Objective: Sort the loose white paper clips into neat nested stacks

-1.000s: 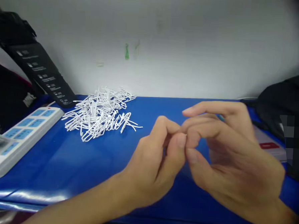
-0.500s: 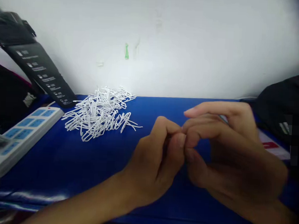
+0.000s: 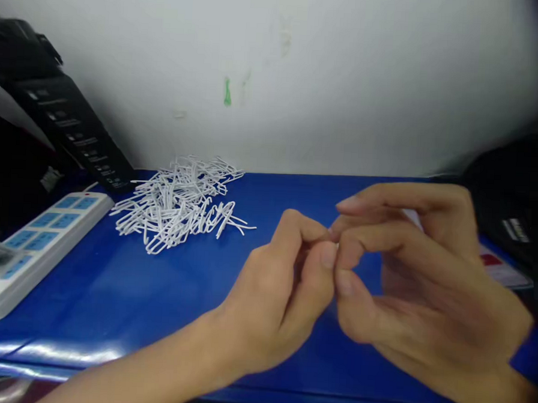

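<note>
L hand (image 3: 275, 301): thumb + index pinched tight, other fingers curled under. Tiny white bit (image 3: 337, 245) showed at the tip of that pinch, approx. all that could be seen of it; shape hidden by fingers. R hand (image 3: 439, 300): thumb & index bent into a ring, tips close tog. and right up against the L fingertips; whether they gripped the white bit too, can't tell. Middle finger etc. arched above. Both hands were held over the R half of the blue table (image 3: 151, 297), near its front edge.

Pile of white wires (image 3: 174, 202), thin, bent, tangled, lay loose on the tabletop, L of the hands & well apart from them, back part close to the wall (image 3: 345, 115). A few stuck out on the R side of the pile.

Far L: long white block (image 3: 83, 216) w/ blue panels, set at a slant; blurred dark patch at its near end, too unclear to ID. Behind it, black panel (image 3: 81, 128) w/ white print, tilted. Black bag (image 3: 13, 170) beside that, contents hidden. Far R: another dark bag (image 3: 499, 195), white lettering, contents likewise hidden. Red-and-white packet (image 3: 506, 273) just below it, partly behind R hand; what was inside, couldn't tell. Small green mark (image 3: 228, 92) on wall.
</note>
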